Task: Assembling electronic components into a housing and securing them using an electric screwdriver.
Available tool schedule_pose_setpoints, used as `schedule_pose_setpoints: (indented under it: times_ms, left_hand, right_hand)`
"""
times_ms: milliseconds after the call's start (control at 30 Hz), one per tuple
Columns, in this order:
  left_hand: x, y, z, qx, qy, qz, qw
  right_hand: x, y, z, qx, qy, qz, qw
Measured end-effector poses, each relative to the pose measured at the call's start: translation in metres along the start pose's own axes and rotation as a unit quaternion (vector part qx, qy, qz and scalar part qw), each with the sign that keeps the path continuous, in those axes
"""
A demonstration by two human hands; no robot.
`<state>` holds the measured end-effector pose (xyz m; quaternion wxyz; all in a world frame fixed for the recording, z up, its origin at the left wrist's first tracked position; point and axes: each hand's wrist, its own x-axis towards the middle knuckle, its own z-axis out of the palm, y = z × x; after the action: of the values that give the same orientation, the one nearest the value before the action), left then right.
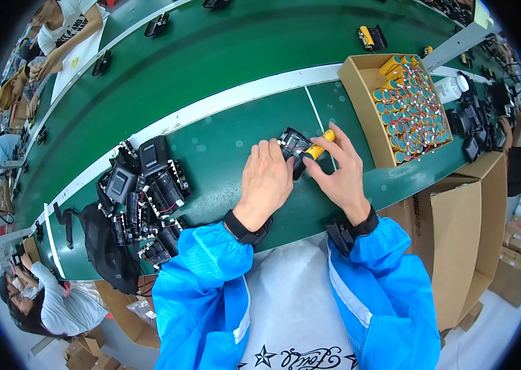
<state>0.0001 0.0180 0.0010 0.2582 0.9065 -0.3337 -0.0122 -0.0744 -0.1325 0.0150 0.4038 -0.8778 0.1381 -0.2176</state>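
A black plastic housing [293, 140] with a circuit board and thin wires in it lies on the green bench between my hands. My left hand [266, 179] is closed over its near left side, the fingertips hidden behind the knuckles. Just to the right, a yellow cylindrical battery [321, 145] lies slantwise against the housing. Thumb and fingers of my right hand [343, 174] are pinched round this battery. Beyond it stands a cardboard box [365, 111] packed with yellow batteries [405, 108], their red and black wires showing.
Several black housings [165, 188] are heaped at the left beside a black mesh bag [101, 246]. A white bottle [451, 88] stands right of the battery box. Across the white rail [236, 95] runs a green belt with housings on it. An open carton [451, 240] is at the near right.
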Motion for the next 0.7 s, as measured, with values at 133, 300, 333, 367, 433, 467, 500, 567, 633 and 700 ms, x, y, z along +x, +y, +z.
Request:
schedule_pose_setpoints:
  times_ms: [133,300,333,367,433,467,500,567,633,700]
  left_hand:
    - [0.0,0.001,0.0,-0.016,-0.006,-0.013,1.0]
    - [-0.003,-0.005,-0.004,-0.091,-0.012,-0.023,0.995]
    - [-0.004,-0.008,-0.007,-0.12,-0.011,-0.027,0.992]
    - [-0.004,-0.012,-0.009,-0.119,-0.009,-0.029,0.992]
    - [-0.004,-0.022,-0.018,-0.168,-0.029,-0.013,0.985]
    - [-0.004,-0.024,-0.021,-0.192,-0.039,-0.004,0.981]
    - [-0.005,-0.026,-0.022,-0.192,-0.039,-0.004,0.981]
    - [-0.007,-0.027,-0.024,-0.22,-0.027,-0.001,0.975]
    - [-0.008,-0.027,-0.026,-0.231,-0.018,-0.001,0.973]
    - [-0.009,-0.025,-0.026,-0.234,-0.01,-0.004,0.972]
  right_hand:
    - [0.003,-0.015,0.006,0.016,-0.024,-0.01,1.0]
    - [-0.001,-0.009,0.032,0.02,-0.024,-0.065,0.997]
    - [-0.002,-0.008,0.031,0.0,-0.033,-0.07,0.997]
    - [-0.002,-0.006,0.031,-0.02,-0.042,-0.075,0.996]
    - [-0.001,-0.008,0.032,-0.039,-0.052,-0.081,0.995]
    - [0.0,-0.011,0.033,-0.047,-0.057,-0.077,0.994]
    - [0.002,-0.014,0.033,-0.055,-0.062,-0.073,0.994]
    - [0.004,-0.018,0.033,-0.063,-0.066,-0.069,0.993]
    - [0.005,-0.021,0.033,-0.108,-0.076,-0.068,0.989]
    - [0.006,-0.021,0.034,-0.131,-0.081,-0.068,0.986]
